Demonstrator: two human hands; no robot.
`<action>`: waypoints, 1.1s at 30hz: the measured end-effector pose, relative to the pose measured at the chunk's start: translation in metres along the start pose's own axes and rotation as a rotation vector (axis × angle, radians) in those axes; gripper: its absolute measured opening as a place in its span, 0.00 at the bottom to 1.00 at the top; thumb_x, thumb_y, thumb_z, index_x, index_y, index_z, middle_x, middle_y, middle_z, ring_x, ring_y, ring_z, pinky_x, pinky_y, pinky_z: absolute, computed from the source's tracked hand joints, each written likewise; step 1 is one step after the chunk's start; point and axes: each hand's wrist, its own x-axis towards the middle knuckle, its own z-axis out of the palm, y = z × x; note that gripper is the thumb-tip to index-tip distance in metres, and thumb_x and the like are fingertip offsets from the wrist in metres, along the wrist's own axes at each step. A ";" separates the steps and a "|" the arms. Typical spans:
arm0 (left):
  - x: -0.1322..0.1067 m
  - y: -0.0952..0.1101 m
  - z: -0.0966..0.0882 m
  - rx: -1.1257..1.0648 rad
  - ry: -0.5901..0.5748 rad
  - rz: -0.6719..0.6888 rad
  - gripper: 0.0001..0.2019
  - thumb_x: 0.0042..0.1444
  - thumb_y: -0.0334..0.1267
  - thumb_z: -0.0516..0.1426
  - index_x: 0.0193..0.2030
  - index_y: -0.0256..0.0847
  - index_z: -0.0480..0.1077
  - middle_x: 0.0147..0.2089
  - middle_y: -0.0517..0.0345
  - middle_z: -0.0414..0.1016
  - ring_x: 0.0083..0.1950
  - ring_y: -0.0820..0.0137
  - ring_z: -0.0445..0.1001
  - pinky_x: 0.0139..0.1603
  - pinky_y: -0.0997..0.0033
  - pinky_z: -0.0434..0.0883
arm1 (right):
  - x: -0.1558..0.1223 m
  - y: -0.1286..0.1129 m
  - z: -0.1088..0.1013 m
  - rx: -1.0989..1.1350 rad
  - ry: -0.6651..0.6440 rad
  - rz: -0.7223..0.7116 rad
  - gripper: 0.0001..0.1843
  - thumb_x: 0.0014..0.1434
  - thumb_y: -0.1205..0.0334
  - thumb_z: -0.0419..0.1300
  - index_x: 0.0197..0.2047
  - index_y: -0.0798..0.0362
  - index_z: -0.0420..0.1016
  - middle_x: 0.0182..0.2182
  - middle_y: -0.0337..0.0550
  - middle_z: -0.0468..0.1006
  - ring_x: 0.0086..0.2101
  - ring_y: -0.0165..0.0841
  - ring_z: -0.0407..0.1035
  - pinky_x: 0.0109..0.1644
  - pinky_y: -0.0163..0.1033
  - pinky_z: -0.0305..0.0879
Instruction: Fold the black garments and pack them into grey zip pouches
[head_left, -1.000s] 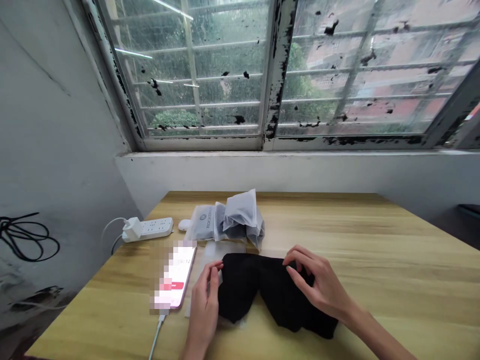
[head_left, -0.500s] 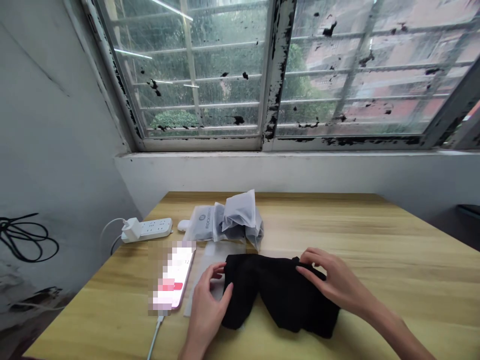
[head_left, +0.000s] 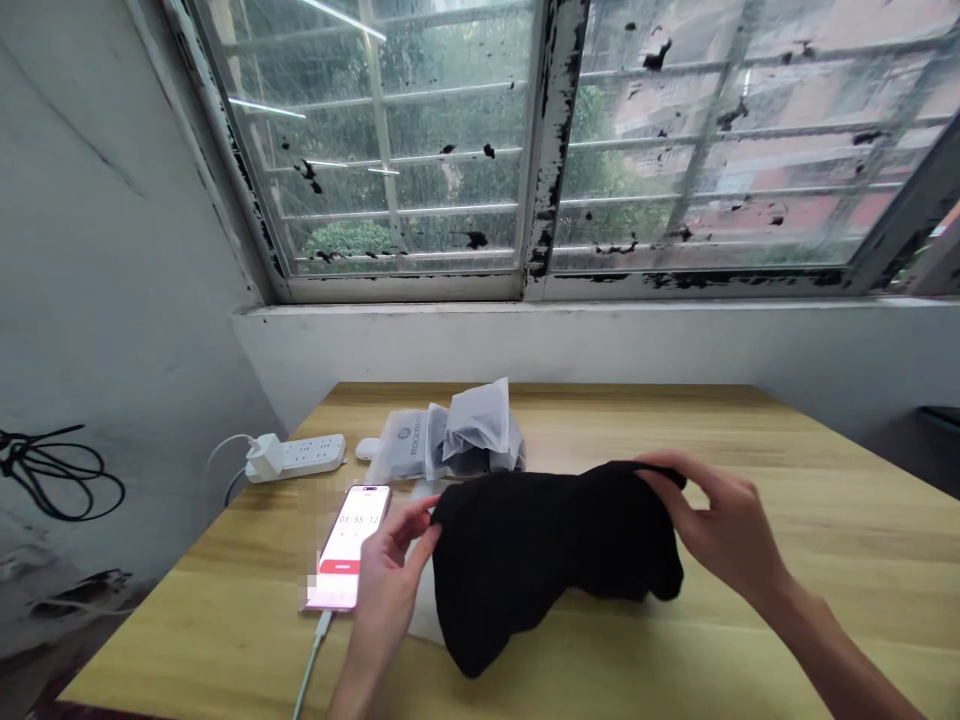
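Observation:
A black cloth garment (head_left: 525, 545) hangs just above the wooden table (head_left: 787, 520), lifted by its upper edge. My left hand (head_left: 390, 585) pinches the cloth's left corner. The right corner is pinched by my right hand (head_left: 720, 530), thumb and fingers closed on the fabric. The cloth's lower part droops down to the tabletop. Under its left side lies a flat clear plastic bag (head_left: 424, 610), partly hidden.
A lit phone (head_left: 349, 545) on a white cable lies left of the cloth. Behind it are several frosted plastic packets (head_left: 457, 440), a white power strip (head_left: 296, 457) and a small white mouse (head_left: 367, 449). A wall and window sill (head_left: 600, 310) close off the table's far side.
Both hands have gripped the cloth's top corners and raised it off the table. One second ago it lay flat with my hands resting on it.

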 end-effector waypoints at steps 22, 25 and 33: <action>-0.011 -0.012 -0.004 0.549 -0.217 0.112 0.13 0.58 0.47 0.59 0.45 0.45 0.79 0.42 0.51 0.82 0.40 0.59 0.80 0.41 0.61 0.77 | -0.058 0.008 0.023 -0.186 -0.750 0.282 0.08 0.58 0.61 0.62 0.41 0.48 0.78 0.36 0.44 0.83 0.33 0.41 0.78 0.37 0.42 0.70; -0.012 -0.015 -0.002 0.551 -0.261 0.105 0.13 0.56 0.47 0.61 0.44 0.45 0.80 0.44 0.49 0.83 0.44 0.56 0.80 0.48 0.56 0.76 | -0.058 0.007 0.026 -0.152 -0.796 0.260 0.07 0.60 0.66 0.58 0.31 0.48 0.74 0.28 0.41 0.80 0.29 0.38 0.75 0.34 0.40 0.67; -0.020 0.007 -0.008 0.372 -0.409 0.227 0.06 0.53 0.38 0.60 0.27 0.45 0.75 0.37 0.50 0.81 0.43 0.56 0.77 0.51 0.54 0.73 | -0.047 0.007 0.021 -0.206 -0.626 0.286 0.09 0.63 0.62 0.52 0.33 0.48 0.71 0.31 0.42 0.79 0.26 0.36 0.73 0.31 0.40 0.65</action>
